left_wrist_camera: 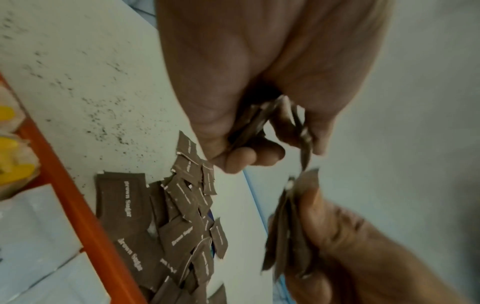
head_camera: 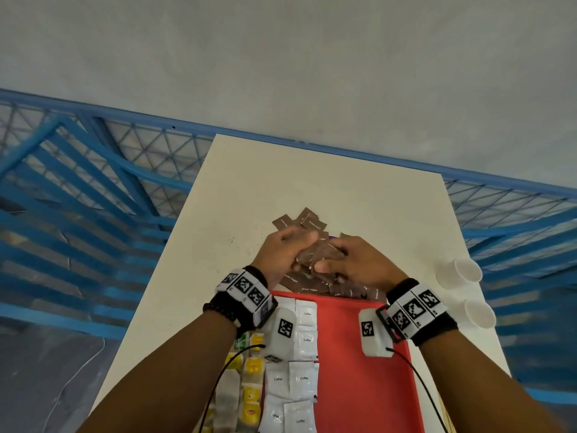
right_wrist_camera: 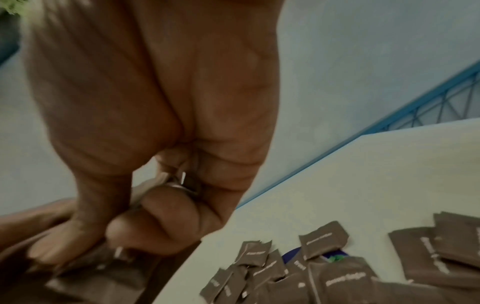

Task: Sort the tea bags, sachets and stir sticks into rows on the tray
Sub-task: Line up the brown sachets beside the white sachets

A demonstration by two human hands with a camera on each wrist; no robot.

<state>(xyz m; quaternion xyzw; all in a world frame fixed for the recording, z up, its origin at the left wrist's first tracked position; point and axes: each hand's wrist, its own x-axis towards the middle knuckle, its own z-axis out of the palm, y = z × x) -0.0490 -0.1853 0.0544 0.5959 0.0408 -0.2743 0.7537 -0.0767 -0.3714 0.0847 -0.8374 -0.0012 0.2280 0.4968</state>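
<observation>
A heap of brown sugar sachets point(head_camera: 307, 221) lies on the white table just beyond the red tray point(head_camera: 352, 354). Both hands hover over the heap. My left hand point(head_camera: 288, 251) grips a few brown sachets point(left_wrist_camera: 253, 125) between thumb and curled fingers. My right hand point(head_camera: 343, 264) pinches another bunch of brown sachets point(left_wrist_camera: 288, 232), close against the left. On the tray's left side lie white coffee sachets point(head_camera: 304, 379) in rows, and left of them yellow-tagged tea bags point(head_camera: 251, 389). No stir sticks are visible.
Two white paper cups point(head_camera: 466, 270) lie on their sides at the table's right edge. A blue metal grid frame point(head_camera: 93, 182) runs behind and beside the table point(head_camera: 312, 182). Dark specks dot the tabletop left of the heap.
</observation>
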